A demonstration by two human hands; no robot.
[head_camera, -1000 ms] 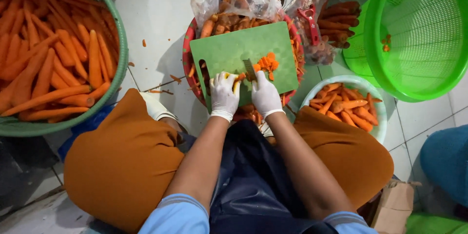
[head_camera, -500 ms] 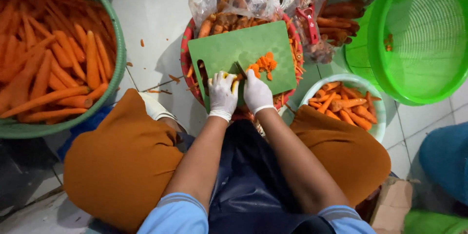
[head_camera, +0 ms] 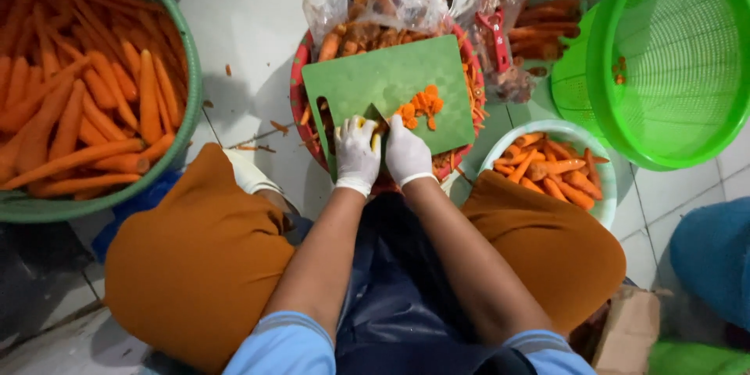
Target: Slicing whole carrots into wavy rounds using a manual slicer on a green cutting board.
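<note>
Slid left since a moment ago, right hand point(head_camera: 407, 153) beside left hand point(head_camera: 358, 153); both closed over something yellowish, unclear what, on green cutting board point(head_camera: 383, 82). Mid-slicing; carrot slices point(head_camera: 423, 102) heaped alongside. Next: steady, even cuts.

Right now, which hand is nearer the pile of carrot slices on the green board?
Right. The right hand sits just below the carrot slices on the cutting board, nearly touching them. The left hand is farther, down and left of the pile.

Carrot slices point(head_camera: 423, 105) on cutting board point(head_camera: 375, 78)
</note>
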